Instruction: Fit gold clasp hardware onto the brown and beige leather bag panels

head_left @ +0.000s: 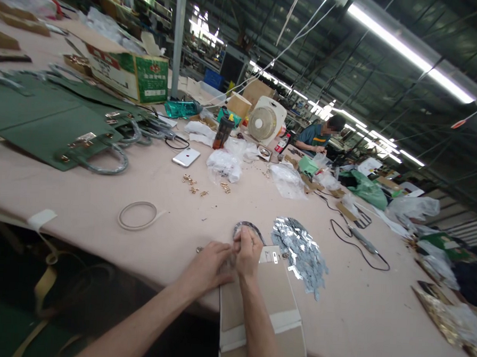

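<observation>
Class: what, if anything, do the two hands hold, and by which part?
It cannot be told: the left hand and right hand press fingertips together, and the fingers hide whatever may be between them.

Foil pile [298, 252] beside right hand [247, 252]

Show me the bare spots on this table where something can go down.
Bare table lies between the green bag panels and the tape ring; more between the brass fittings and the left hand; widest near the front edge, right of the silvery pile and nearer than the black cable. Crowded: around the phone and plastic bags.
</observation>
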Action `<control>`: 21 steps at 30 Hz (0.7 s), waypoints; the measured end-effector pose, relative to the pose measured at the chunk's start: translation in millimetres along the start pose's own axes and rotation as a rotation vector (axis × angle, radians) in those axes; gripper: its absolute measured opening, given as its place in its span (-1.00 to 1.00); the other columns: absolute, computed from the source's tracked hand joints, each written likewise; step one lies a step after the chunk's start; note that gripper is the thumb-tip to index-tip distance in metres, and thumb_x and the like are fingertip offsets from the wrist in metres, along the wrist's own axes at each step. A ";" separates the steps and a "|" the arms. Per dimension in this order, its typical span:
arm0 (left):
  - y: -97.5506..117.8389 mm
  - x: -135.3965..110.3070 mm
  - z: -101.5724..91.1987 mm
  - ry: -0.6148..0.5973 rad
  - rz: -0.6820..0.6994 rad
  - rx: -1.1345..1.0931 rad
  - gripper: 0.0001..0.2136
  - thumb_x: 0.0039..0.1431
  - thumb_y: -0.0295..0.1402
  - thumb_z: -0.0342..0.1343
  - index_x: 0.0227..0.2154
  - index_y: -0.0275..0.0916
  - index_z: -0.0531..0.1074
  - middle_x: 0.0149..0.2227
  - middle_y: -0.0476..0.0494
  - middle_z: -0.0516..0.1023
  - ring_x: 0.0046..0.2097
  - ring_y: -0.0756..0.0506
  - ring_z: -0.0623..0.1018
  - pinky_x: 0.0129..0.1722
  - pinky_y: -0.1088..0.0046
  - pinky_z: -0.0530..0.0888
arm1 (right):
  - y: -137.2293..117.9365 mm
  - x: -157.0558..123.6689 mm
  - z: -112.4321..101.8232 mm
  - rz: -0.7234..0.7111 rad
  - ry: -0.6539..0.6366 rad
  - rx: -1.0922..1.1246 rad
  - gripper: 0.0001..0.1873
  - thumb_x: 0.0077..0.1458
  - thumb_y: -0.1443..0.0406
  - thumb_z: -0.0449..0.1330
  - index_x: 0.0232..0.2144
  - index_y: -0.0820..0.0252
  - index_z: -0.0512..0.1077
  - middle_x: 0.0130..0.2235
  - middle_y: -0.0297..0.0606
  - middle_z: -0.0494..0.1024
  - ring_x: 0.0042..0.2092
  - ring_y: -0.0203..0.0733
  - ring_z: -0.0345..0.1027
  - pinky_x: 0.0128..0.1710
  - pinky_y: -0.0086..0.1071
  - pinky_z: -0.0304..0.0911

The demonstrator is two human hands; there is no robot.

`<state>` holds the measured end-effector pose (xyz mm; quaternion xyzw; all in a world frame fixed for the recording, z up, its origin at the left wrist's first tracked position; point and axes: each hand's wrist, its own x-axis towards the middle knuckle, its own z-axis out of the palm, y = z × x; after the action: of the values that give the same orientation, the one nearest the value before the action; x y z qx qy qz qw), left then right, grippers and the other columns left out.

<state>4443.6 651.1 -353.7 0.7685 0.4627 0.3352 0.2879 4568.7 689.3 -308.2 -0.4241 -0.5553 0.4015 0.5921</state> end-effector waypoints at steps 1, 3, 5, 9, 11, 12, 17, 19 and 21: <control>-0.9 -0.2 0.7 0.006 -0.003 0.004 -0.44 0.03 -0.26 0.45 0.11 -0.14 0.47 0.18 -0.20 0.52 0.19 -0.26 0.45 0.22 0.16 0.38 | -4.0 -0.9 -0.9 0.013 0.015 0.057 -0.52 0.33 0.04 0.11 -0.56 0.17 0.33 -0.69 -0.52 0.15 -0.68 -0.39 -0.04 -0.68 -0.49 -0.08; -2.7 -0.3 2.7 0.015 -0.001 0.010 -0.43 -0.03 -0.29 0.48 0.08 -0.15 0.48 0.18 -0.20 0.52 0.19 -0.27 0.45 0.22 0.15 0.39 | -11.9 -5.0 -3.1 -0.022 0.059 0.160 -0.53 0.33 0.05 0.11 -0.57 0.16 0.30 -0.68 -0.52 0.14 -0.68 -0.40 -0.05 -0.69 -0.50 -0.11; -3.6 -0.2 4.3 0.030 0.016 0.011 -0.44 -0.03 -0.31 0.48 0.07 -0.13 0.48 0.17 -0.19 0.53 0.19 -0.27 0.45 0.22 0.15 0.39 | -14.6 -11.9 -5.4 -0.109 0.087 0.221 -0.52 0.34 0.06 0.09 -0.58 0.15 0.27 -0.65 -0.49 0.16 -0.66 -0.39 -0.01 -0.66 -0.49 -0.06; -0.4 0.7 3.2 0.032 0.048 -0.024 -0.54 0.07 -0.24 0.42 0.04 -0.10 0.50 0.14 -0.17 0.55 0.15 -0.25 0.48 0.20 0.17 0.40 | 1.3 -24.7 -10.6 -0.095 0.019 0.120 -0.51 0.34 0.08 0.10 -0.59 0.18 0.31 -0.66 -0.47 0.18 -0.64 -0.38 0.02 -0.64 -0.48 -0.03; 2.1 1.5 1.7 0.020 0.045 -0.023 -0.53 0.07 -0.21 0.42 0.05 -0.12 0.50 0.14 -0.19 0.55 0.15 -0.26 0.49 0.20 0.16 0.41 | 8.8 -26.0 -12.9 -0.047 0.017 0.106 -0.51 0.33 0.08 0.11 -0.59 0.19 0.33 -0.67 -0.48 0.17 -0.65 -0.39 -0.01 -0.66 -0.48 -0.07; 3.0 1.9 1.2 0.018 0.039 -0.013 -0.51 0.05 -0.22 0.43 0.05 -0.13 0.50 0.14 -0.20 0.55 0.15 -0.27 0.49 0.19 0.14 0.41 | 9.7 -25.5 -13.7 -0.044 0.035 0.131 -0.51 0.33 0.07 0.10 -0.59 0.18 0.32 -0.66 -0.48 0.17 -0.66 -0.39 -0.02 -0.66 -0.48 -0.08; 3.6 2.9 5.5 0.034 0.081 0.023 -0.50 0.04 -0.30 0.42 0.08 -0.12 0.50 0.17 -0.21 0.53 0.17 -0.28 0.49 0.20 0.12 0.45 | -1.5 -23.2 -12.7 -0.028 0.095 0.172 -0.48 0.31 -0.01 0.07 -0.59 0.17 0.32 -0.66 -0.45 0.21 -0.65 -0.38 -0.01 -0.65 -0.48 -0.06; -0.2 4.6 11.4 0.059 0.126 0.039 -0.53 0.11 -0.23 0.37 0.10 -0.11 0.49 0.18 -0.21 0.54 0.17 -0.27 0.51 0.19 0.14 0.48 | -1.7 -23.2 -14.3 0.032 0.048 0.142 -0.47 0.26 -0.04 0.11 -0.60 0.18 0.33 -0.68 -0.46 0.19 -0.65 -0.39 -0.01 -0.65 -0.49 -0.06; -6.3 7.3 18.1 0.105 0.155 0.077 -0.50 0.15 -0.13 0.33 0.14 -0.11 0.47 0.14 -0.23 0.57 0.14 -0.28 0.55 0.16 0.13 0.52 | 2.2 -22.6 -23.3 0.095 0.011 0.160 -0.46 0.24 -0.07 0.12 -0.60 0.18 0.31 -0.70 -0.47 0.18 -0.66 -0.41 -0.02 -0.66 -0.51 -0.06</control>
<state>4457.1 657.9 -367.6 0.7939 0.4290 0.3781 0.2067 4590.5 667.3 -318.0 -0.4036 -0.4975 0.4699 0.6073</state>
